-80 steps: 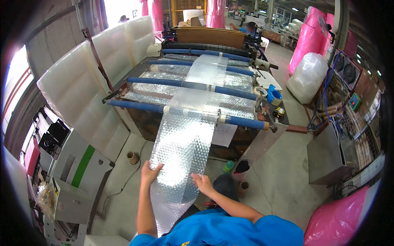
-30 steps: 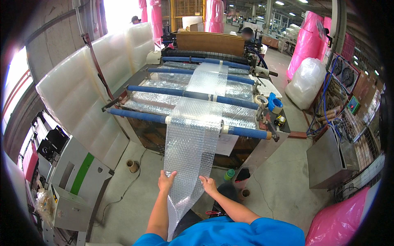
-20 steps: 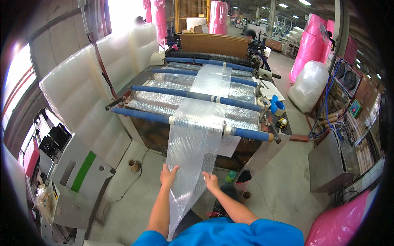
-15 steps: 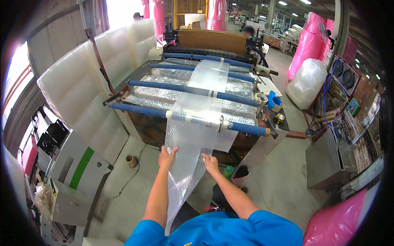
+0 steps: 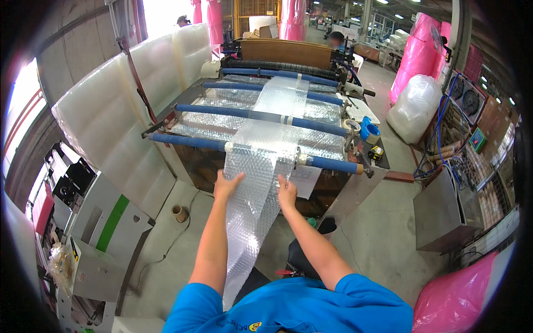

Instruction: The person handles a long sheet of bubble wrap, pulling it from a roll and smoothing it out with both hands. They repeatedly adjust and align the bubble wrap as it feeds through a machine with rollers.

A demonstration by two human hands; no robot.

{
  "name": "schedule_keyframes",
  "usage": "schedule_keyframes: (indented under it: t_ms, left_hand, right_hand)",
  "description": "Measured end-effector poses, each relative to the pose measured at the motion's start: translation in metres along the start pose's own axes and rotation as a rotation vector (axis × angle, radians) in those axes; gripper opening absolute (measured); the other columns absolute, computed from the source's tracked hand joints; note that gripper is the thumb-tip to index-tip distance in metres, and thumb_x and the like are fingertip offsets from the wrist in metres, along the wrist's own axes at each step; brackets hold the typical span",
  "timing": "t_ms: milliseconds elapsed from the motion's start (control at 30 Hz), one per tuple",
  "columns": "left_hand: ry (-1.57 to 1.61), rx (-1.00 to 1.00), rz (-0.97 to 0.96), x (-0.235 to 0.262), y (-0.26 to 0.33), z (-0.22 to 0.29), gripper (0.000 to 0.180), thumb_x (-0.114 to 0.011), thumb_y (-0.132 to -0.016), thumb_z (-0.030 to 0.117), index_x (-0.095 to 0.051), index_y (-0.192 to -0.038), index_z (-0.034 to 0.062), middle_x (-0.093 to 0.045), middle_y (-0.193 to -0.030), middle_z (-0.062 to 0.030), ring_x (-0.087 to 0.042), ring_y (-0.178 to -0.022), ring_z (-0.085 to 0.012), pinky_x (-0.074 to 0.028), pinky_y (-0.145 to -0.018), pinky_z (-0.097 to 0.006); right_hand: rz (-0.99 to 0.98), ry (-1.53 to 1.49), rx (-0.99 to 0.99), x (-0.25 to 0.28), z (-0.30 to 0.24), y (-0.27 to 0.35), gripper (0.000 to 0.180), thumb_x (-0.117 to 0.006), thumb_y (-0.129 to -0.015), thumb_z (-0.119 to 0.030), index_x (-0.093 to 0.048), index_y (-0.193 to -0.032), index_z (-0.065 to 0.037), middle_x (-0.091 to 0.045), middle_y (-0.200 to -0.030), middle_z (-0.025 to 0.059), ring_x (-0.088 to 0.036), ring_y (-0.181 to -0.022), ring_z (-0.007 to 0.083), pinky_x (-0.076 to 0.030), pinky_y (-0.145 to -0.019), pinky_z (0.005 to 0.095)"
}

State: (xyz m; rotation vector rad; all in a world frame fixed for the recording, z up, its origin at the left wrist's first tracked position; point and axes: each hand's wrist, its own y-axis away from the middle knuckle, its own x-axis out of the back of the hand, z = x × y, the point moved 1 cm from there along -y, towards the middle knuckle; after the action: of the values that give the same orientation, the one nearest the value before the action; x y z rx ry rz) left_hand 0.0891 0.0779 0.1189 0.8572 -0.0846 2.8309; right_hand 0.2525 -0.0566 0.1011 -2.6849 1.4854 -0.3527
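Note:
A strip of clear bubble wrap runs over the blue rollers of a machine and hangs down toward my body. My left hand grips its left edge, thumb on top and fingers behind. On the opposite edge, my right hand pinches the film the same way. Both hands are just below the front blue roller. Beyond it, the film passes over the second roller and lies across silvery bubble sheeting on the machine bed. The fingers behind the film are partly hidden.
Tape rolls, including a blue one, and a yellow-black tape measure lie on the machine's right side. A cardboard core stands on the floor at left. Large wrapped white rolls line the left; a metal cabinet stands right.
Both hands have moved up the strip toward the front roller, still gripping its edges. The film below the roller now lies flatter between them. The view has shifted slightly.

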Motion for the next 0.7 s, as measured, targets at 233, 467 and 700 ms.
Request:
schedule_keyframes:
  t_ms: [233, 467, 700]
  left_hand:
    - [0.037, 0.079, 0.065, 0.009, 0.099, -0.077, 0.071, -0.074, -0.053, 0.045, -0.043, -0.102, 0.0042, -0.059, -0.093, -0.0148, -0.056, -0.087, -0.0268, -0.043, -0.076, -0.036]
    - [0.058, -0.12, 0.068, 0.091, 0.112, -0.032, 0.033, -0.071, -0.065, 0.02, -0.051, -0.082, 0.0007, -0.06, -0.07, -0.0089, -0.055, -0.062, -0.0151, -0.043, -0.057, -0.028]
    - [0.121, 0.028, -0.066, 0.052, 0.101, -0.072, 0.023, -0.064, -0.072, 0.019, -0.055, -0.082, 0.001, -0.059, -0.065, -0.0078, -0.055, -0.058, -0.0146, -0.043, -0.055, -0.03]
  right_hand:
    - [-0.335, 0.097, -0.133, 0.016, 0.088, 0.123, 0.037, -0.053, -0.08, -0.035, -0.062, -0.082, 0.002, -0.061, -0.07, 0.0119, -0.057, -0.064, 0.0185, -0.042, -0.059, 0.0325]
    - [-0.552, -0.319, -0.282, 0.04, -0.001, 0.172, 0.037, -0.052, -0.083, -0.039, -0.054, -0.067, -0.006, -0.047, -0.059, -0.0018, -0.043, -0.053, 0.0058, -0.034, -0.049, 0.0223]
    - [-0.524, -0.204, -0.42, 0.037, 0.066, 0.152, 0.034, -0.049, -0.084, -0.035, -0.054, -0.068, -0.006, -0.048, -0.061, -0.0028, -0.043, -0.057, 0.0065, -0.034, -0.052, 0.0221]
